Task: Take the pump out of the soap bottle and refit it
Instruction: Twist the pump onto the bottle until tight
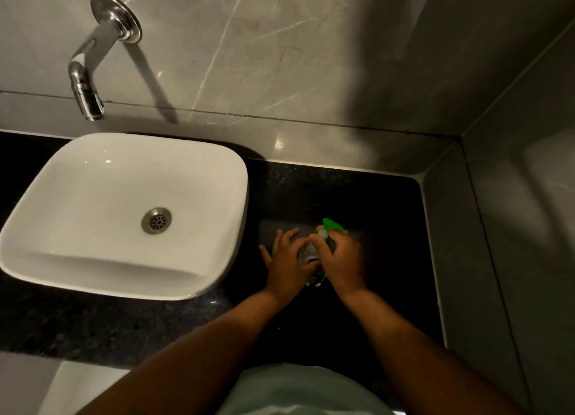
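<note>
A clear soap bottle (pixel 311 254) stands on the black counter (pixel 357 203) to the right of the basin, mostly hidden between my hands. Its bright green pump (pixel 332 227) sticks out at the top. My right hand (pixel 340 260) is wrapped around the pump's collar at the bottle's neck. My left hand (pixel 287 259) presses against the bottle's left side with its fingers spread. Whether the pump is screwed in or loose is hidden by my fingers.
A white square basin (pixel 46 203) with a metal drain sits on the left of the counter. A chrome tap (pixel 87 72) juts from the grey marble wall above it. A side wall closes the counter at the right.
</note>
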`<state>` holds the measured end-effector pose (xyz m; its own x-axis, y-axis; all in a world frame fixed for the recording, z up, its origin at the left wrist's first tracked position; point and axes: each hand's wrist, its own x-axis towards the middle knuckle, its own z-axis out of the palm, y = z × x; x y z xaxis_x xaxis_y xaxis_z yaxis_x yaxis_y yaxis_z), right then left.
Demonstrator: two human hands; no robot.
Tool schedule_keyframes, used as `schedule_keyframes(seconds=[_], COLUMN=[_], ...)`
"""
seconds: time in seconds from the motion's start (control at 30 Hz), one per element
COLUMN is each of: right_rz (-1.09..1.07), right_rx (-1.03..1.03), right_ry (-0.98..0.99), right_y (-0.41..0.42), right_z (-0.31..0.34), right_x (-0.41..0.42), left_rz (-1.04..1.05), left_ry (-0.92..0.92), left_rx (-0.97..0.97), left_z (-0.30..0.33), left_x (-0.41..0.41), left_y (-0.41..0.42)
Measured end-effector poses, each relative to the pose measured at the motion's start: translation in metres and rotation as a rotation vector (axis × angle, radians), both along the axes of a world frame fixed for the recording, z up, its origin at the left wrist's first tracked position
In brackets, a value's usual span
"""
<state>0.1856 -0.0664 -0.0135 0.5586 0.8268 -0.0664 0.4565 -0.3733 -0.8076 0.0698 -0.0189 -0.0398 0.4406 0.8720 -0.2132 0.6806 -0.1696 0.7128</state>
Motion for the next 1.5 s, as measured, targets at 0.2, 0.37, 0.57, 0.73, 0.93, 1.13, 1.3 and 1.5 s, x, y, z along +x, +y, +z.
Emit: schedule_keyframes(seconds=[0.2, 0.37, 0.57, 0.73, 0.93, 1.13, 1.3, 1.5], right_rz=[0.168, 0.443, 0.466, 0.267, 0.146, 0.204, 0.189, 0.305], right_rx=[-0.008, -0.115, -0.117, -0.079, -0.069, -0.132, 0.047, -0.152], right_ry=[-0.164, -0.518, -0.596, -0.642, -0.601, -0.023, 0.262, 0.096], right_y=[-0.001, 0.011, 0.019, 0.014, 0.01, -0.032, -0.04, -0.021], right_z=[0.007, 0.019, 0.023, 0.025, 0.022, 0.04, 0.08, 0.104], right_x=[0.03, 0.049, 0.046, 0.019, 0.011, 0.03, 0.038, 0.033], left_rz=[-0.124, -0.193, -0.188, -0.102, -0.105, -0.155, -0.188, -0.165], left_ry=[-0.087, -0.127, -0.115, -0.056, -0.051, -0.183, -0.328, -0.386], left_rx=[-0.164, -0.217, -0.153, -0.007, -0.041, -0.042, -0.114, -0.184], left_z=[0.013, 0.009, 0.002, -0.003, -0.004, 0.001, 0.006, 0.007], left_x=[-0.007, -0.011, -0.01, -0.011, -0.011, -0.009, -0.001, -0.005], left_y=[0.007, 0.012, 0.012, 0.0, 0.008, 0.016, 0.013, 0.01])
